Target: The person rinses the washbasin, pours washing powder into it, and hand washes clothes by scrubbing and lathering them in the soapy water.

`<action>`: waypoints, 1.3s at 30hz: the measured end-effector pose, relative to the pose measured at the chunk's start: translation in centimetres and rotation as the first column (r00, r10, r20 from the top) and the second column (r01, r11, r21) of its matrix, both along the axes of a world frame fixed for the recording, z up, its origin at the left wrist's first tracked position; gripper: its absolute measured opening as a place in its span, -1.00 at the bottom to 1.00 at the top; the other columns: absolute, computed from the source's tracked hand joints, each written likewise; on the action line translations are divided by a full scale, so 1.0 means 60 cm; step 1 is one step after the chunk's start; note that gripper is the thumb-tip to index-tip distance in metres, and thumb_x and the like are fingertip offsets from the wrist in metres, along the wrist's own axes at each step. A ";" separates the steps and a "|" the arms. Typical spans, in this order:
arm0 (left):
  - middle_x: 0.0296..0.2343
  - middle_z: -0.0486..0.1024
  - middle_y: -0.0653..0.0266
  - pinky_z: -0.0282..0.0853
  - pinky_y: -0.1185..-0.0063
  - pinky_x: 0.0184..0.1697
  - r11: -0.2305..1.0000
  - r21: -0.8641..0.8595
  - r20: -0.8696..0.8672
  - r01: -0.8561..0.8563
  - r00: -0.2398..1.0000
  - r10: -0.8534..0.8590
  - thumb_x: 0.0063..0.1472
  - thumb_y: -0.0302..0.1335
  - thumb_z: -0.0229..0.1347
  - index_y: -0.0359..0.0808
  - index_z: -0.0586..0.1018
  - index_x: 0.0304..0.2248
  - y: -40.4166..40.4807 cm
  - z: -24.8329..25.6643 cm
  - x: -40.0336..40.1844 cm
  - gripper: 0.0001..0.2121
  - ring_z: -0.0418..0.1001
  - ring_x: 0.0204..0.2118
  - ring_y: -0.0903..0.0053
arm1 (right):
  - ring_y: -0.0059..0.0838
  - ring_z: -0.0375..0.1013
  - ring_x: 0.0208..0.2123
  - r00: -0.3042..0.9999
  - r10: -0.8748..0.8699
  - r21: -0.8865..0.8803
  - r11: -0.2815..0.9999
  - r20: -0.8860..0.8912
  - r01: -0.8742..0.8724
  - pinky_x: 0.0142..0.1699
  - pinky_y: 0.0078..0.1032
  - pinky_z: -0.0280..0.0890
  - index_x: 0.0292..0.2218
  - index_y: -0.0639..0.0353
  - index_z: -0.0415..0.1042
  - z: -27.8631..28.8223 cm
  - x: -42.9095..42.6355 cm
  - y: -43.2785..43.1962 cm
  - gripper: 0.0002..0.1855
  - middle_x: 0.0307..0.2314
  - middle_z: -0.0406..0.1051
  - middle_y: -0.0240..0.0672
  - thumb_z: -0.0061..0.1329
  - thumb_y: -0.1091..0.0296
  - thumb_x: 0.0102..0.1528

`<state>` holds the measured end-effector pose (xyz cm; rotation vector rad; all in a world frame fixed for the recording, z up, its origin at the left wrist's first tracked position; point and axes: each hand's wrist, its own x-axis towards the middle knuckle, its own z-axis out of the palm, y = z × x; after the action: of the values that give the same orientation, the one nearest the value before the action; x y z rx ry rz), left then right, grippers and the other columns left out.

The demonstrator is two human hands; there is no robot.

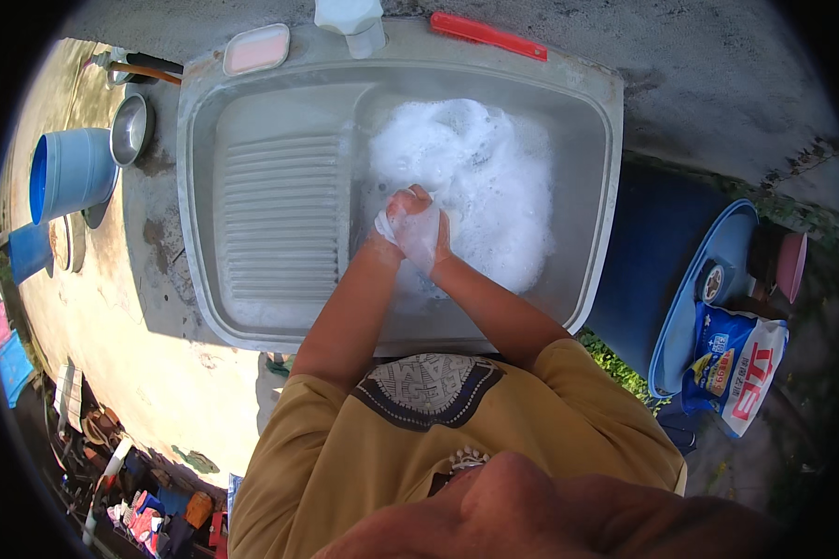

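Note:
Over the soapy side of a grey laundry sink [612,133], my left hand [407,201] and my right hand [423,234] are pressed tightly together. Both are wet, and suds coat the back of the right one. A bit of white material, apparently wet cloth [384,228], shows at the left edge of the grip; the fingers hide the rest. Thick white foam [489,182] spreads beyond and to the right of my hands. Left of them is the sink's ribbed washboard [280,216], wet but not touched by either hand.
Along the sink's back rim are a soap dish [256,50] with pinkish contents, a white plastic fitting [353,21] and a red-handled brush or tool [488,36]. A metal bowl [131,130] and blue barrel [77,175] stand left. A printed detergent bag [734,370] lies right, by a blue tub [703,279].

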<state>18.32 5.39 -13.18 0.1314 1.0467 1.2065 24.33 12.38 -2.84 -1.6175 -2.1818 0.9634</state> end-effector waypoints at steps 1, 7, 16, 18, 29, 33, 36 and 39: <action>-0.08 0.42 0.24 0.40 0.49 -0.09 0.981 0.029 -0.246 0.194 0.952 -0.181 0.19 -0.41 0.06 -0.25 0.34 0.07 0.005 0.017 -0.006 -0.56 0.43 -0.12 0.44 | -0.12 0.48 -0.35 1.000 -0.001 0.026 1.000 0.030 0.000 -0.23 -0.27 0.36 -0.40 0.05 0.47 -0.020 0.011 0.005 -0.82 -0.42 0.44 -0.23 -0.16 0.27 0.13; -0.03 0.35 0.20 0.26 0.39 0.12 0.976 -0.001 -0.056 0.217 0.975 -0.217 0.22 -0.29 0.07 -0.22 0.31 0.09 -0.005 0.034 -0.010 -0.53 0.31 0.08 0.35 | -0.14 0.45 -0.12 0.986 0.039 -0.220 0.975 0.163 -0.002 -0.02 -0.33 0.34 -0.12 -0.12 0.49 -0.126 0.093 0.102 -0.69 -0.11 0.43 -0.23 -0.13 0.06 0.17; 0.04 0.13 0.02 0.08 -0.01 0.17 0.979 -0.068 -0.132 0.192 0.971 -0.200 0.16 0.04 0.12 -0.19 0.19 0.15 0.007 0.045 -0.048 -0.29 0.19 0.11 0.03 | 0.00 0.23 0.11 0.916 -0.400 -0.154 0.903 0.031 0.400 0.17 -0.27 0.16 0.24 -0.02 0.08 -0.164 0.174 0.115 -0.14 0.13 0.10 0.11 0.09 -0.11 0.02; 0.04 0.13 0.02 0.06 -0.04 0.17 0.943 0.030 -0.269 0.333 0.911 -0.313 0.15 0.06 0.12 -0.19 0.19 0.15 0.030 0.050 -0.044 -0.27 0.19 0.11 0.02 | 0.02 0.15 0.16 0.876 -0.240 -0.193 0.966 -0.418 0.172 0.19 -0.27 0.12 0.21 0.16 0.06 -0.218 0.131 0.057 -0.09 0.10 0.15 0.08 0.19 0.05 -0.04; -0.11 0.45 0.12 0.36 0.37 0.06 0.990 -0.142 0.434 0.002 0.899 0.060 0.28 -0.43 -0.01 -0.43 0.37 0.01 -0.029 -0.101 -0.032 -0.64 0.46 -0.07 0.32 | -0.02 0.51 -0.31 0.966 -0.253 -0.176 0.950 0.049 0.258 -0.23 -0.24 0.38 -0.13 0.16 0.36 -0.101 0.061 0.088 -0.59 -0.34 0.50 -0.03 0.01 0.16 0.03; -0.13 0.46 0.17 0.45 0.44 -0.10 0.974 -0.102 0.097 0.201 0.977 -0.191 0.27 -0.37 0.00 -0.35 0.39 0.02 -0.016 -0.110 -0.044 -0.64 0.48 -0.13 0.37 | 0.06 0.48 -0.24 0.997 -0.072 -0.146 0.986 0.020 0.075 -0.12 -0.20 0.36 -0.15 0.21 0.39 -0.009 -0.007 -0.031 -0.55 -0.35 0.49 0.03 -0.04 0.03 0.06; -0.18 0.47 0.21 0.43 0.49 -0.11 0.985 -0.155 0.551 0.072 0.834 0.026 0.27 -0.36 0.00 -0.38 0.39 0.01 -0.025 -0.055 -0.037 -0.63 0.47 -0.18 0.43 | 0.07 0.48 -0.24 0.997 -0.016 -0.112 0.993 0.078 0.025 -0.10 -0.19 0.35 -0.13 0.14 0.39 -0.040 0.017 -0.019 -0.56 -0.37 0.50 0.01 -0.08 0.02 0.07; -0.21 0.48 0.23 0.40 0.48 -0.09 0.996 -0.049 0.342 0.072 0.939 -0.051 0.25 -0.31 0.04 -0.40 0.38 0.02 -0.011 0.018 -0.017 -0.58 0.47 -0.19 0.48 | -0.04 0.50 -0.26 0.946 -0.054 -0.175 0.978 0.321 0.115 -0.16 -0.17 0.36 -0.12 0.07 0.42 -0.090 0.100 0.087 -0.66 -0.30 0.50 -0.06 -0.18 0.12 0.16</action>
<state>17.32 4.76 -12.10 -0.0907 0.7686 1.0922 30.34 17.61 -8.25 -2.0646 -2.2503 0.9731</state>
